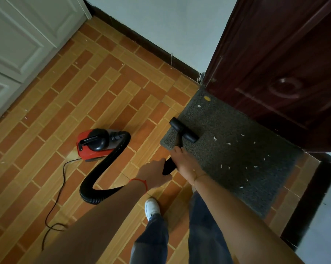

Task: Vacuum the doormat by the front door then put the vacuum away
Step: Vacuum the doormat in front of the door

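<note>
A person stands on a brick-pattern tile floor (69, 103) and holds the black wand (177, 149) of a vacuum with both hands. The right hand (181, 161) is higher up the wand, with its fingers wrapped around it. The left hand (153, 173) grips the wand lower down, near where the hose joins, and its fingers curl around it too. A red string is tied on the left wrist and a thin gold chain on the right one.

The black T-shaped nozzle (183, 130) sits on the near left corner of the grey doormat (237, 149). The doormat lies right in front of the dark red front door (284, 63). Small white scraps (228, 143) are spread over the mat (plus one yellow bit (207, 98) close to the door).

The red and black vacuum (94, 143) rests on the floor, left of the mat. Its ribbed black hose (103, 174) bends in a big loop back to the hands. A thin black cord (56, 197) trails across the tiles. A white shoe (151, 206) and blue jeans show below.
</note>
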`<state>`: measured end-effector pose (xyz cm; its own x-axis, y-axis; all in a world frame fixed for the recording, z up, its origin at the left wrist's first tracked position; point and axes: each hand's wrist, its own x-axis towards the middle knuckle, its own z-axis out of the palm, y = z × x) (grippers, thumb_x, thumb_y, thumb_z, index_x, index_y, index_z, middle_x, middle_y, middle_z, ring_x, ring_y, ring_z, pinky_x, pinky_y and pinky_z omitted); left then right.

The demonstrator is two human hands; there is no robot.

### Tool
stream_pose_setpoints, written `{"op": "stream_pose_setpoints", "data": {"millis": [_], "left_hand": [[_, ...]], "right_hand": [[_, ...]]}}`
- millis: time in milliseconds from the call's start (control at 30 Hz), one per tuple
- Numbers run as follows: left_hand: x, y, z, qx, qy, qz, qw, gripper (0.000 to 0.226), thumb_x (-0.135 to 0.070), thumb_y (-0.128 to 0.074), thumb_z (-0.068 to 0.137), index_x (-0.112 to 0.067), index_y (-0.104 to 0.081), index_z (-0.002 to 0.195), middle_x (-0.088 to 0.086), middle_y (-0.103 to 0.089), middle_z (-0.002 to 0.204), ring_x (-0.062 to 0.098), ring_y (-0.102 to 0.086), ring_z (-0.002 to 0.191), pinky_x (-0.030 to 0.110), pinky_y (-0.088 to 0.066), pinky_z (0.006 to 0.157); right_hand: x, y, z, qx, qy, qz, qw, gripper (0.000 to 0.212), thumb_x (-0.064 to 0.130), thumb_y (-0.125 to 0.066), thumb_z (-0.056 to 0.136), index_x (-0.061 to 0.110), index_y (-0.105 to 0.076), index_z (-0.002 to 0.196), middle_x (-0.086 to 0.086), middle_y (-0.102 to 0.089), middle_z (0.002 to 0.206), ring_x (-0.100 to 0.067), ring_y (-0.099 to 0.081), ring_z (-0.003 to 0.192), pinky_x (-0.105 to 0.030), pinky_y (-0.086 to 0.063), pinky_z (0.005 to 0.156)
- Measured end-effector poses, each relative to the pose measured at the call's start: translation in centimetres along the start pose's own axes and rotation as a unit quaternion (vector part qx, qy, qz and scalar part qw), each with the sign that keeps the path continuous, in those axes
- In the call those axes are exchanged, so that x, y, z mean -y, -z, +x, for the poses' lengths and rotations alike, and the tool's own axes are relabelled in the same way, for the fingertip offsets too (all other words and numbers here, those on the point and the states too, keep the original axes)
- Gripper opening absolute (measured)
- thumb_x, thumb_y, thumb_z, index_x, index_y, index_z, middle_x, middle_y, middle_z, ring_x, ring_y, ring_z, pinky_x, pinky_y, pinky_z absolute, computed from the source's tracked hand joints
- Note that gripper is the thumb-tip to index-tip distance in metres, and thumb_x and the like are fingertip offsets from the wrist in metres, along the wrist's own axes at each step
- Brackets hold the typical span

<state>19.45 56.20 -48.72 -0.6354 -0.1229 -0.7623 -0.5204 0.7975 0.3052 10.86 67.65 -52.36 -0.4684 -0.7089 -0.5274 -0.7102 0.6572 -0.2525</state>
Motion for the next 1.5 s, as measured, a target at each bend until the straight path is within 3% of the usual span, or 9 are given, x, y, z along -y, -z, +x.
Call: {"op": "stream_pose_setpoints", "data": {"millis": [100, 200, 300, 700, 900, 1167, 1267, 1367, 1500], "left_hand": [[-2.4, 1.5, 0.5, -0.015, -0.011, -0.037, 0.999, 0.021, -0.034, -0.054, 0.088, -0.019, -0.049, 0.102, 0.002, -0.061, 0.075, 0.02, -0.057, 0.061, 0.033, -0.046, 0.054], [-4.7, 3.0, 1.0, -0.026, -0.018, -0.061, 0.998, 0.017, -0.034, -0.054, 0.088, -0.022, -0.048, 0.099, -0.001, -0.057, 0.072, 0.017, -0.055, 0.057, 0.028, -0.042, 0.049], [-6.5, 4.1, 1.5, -0.044, -0.012, -0.067, 0.997, 0.016, -0.033, -0.054, 0.089, -0.022, -0.047, 0.097, -0.004, -0.054, 0.07, 0.012, -0.05, 0.054, 0.023, -0.036, 0.045], [-10.6, 6.6, 3.7, -0.061, -0.02, -0.101, 0.993, 0.018, -0.034, -0.055, 0.09, -0.021, -0.05, 0.101, -0.003, -0.057, 0.071, 0.012, -0.053, 0.054, 0.024, -0.042, 0.047], [-13.1, 7.3, 6.5, -0.057, -0.009, -0.11, 0.992, 0.017, -0.037, -0.053, 0.09, -0.022, -0.049, 0.097, -0.001, -0.057, 0.071, 0.017, -0.056, 0.055, 0.029, -0.045, 0.047], [-16.3, 7.8, 10.6, -0.044, 0.012, -0.135, 0.99, 0.02, -0.035, -0.055, 0.09, -0.02, -0.05, 0.1, -0.001, -0.06, 0.074, 0.014, -0.056, 0.057, 0.024, -0.041, 0.045], [-17.1, 8.1, 11.5, -0.024, 0.023, -0.151, 0.988, 0.015, -0.029, -0.054, 0.09, -0.016, -0.055, 0.099, 0.002, -0.065, 0.074, 0.013, -0.057, 0.052, 0.022, -0.045, 0.042], [-17.1, 8.3, 11.7, -0.004, 0.027, -0.177, 0.984, 0.016, -0.026, -0.053, 0.091, -0.015, -0.058, 0.101, 0.007, -0.072, 0.075, 0.01, -0.062, 0.05, 0.024, -0.053, 0.05], [-16.1, 8.2, 11.0, 0.001, 0.023, -0.185, 0.983, 0.016, -0.029, -0.054, 0.093, -0.015, -0.059, 0.098, 0.001, -0.067, 0.064, 0.005, -0.058, 0.042, 0.018, -0.047, 0.044]], "right_hand": [[-2.3, 2.7, 0.5, -0.009, 0.024, -0.019, 0.999, 0.03, 0.0, -0.05, 0.093, 0.008, -0.047, 0.122, -0.013, -0.048, 0.129, -0.029, -0.054, 0.111, -0.032, -0.049, 0.078], [-4.5, 4.9, 1.0, -0.002, 0.04, -0.032, 0.999, 0.029, 0.001, -0.051, 0.093, 0.008, -0.048, 0.12, -0.013, -0.049, 0.126, -0.029, -0.056, 0.109, -0.029, -0.044, 0.07], [-6.3, 6.4, 1.6, 0.005, 0.049, -0.043, 0.998, 0.026, 0.001, -0.053, 0.092, 0.007, -0.049, 0.117, -0.013, -0.05, 0.123, -0.031, -0.058, 0.106, -0.035, -0.051, 0.074], [-11.0, 10.1, 3.0, 0.007, 0.099, -0.09, 0.991, 0.029, 0.0, -0.056, 0.09, 0.006, -0.049, 0.117, -0.015, -0.053, 0.119, -0.031, -0.06, 0.101, -0.035, -0.052, 0.074], [-14.2, 11.5, 4.1, -0.016, 0.097, -0.127, 0.987, 0.029, -0.003, -0.052, 0.091, 0.006, -0.049, 0.118, -0.015, -0.053, 0.121, -0.031, -0.057, 0.106, -0.031, -0.048, 0.069], [-18.3, 11.6, 6.3, -0.014, 0.074, -0.132, 0.988, 0.028, -0.004, -0.05, 0.091, 0.006, -0.049, 0.117, -0.016, -0.049, 0.125, -0.032, -0.054, 0.11, -0.032, -0.049, 0.07], [-19.2, 11.1, 7.0, 0.005, 0.066, -0.112, 0.992, 0.031, -0.006, -0.051, 0.09, 0.006, -0.048, 0.118, -0.015, -0.049, 0.127, -0.032, -0.054, 0.111, -0.034, -0.049, 0.075], [-19.7, 10.4, 7.3, 0.011, 0.061, -0.08, 0.995, 0.029, -0.003, -0.053, 0.09, 0.007, -0.049, 0.117, -0.012, -0.049, 0.125, -0.031, -0.056, 0.109, -0.035, -0.052, 0.075], [-19.1, 9.2, 7.4, 0.024, 0.048, -0.019, 0.998, 0.025, 0.003, -0.058, 0.088, 0.009, -0.048, 0.11, -0.012, -0.048, 0.124, -0.032, -0.059, 0.103, -0.039, -0.054, 0.073]]}}
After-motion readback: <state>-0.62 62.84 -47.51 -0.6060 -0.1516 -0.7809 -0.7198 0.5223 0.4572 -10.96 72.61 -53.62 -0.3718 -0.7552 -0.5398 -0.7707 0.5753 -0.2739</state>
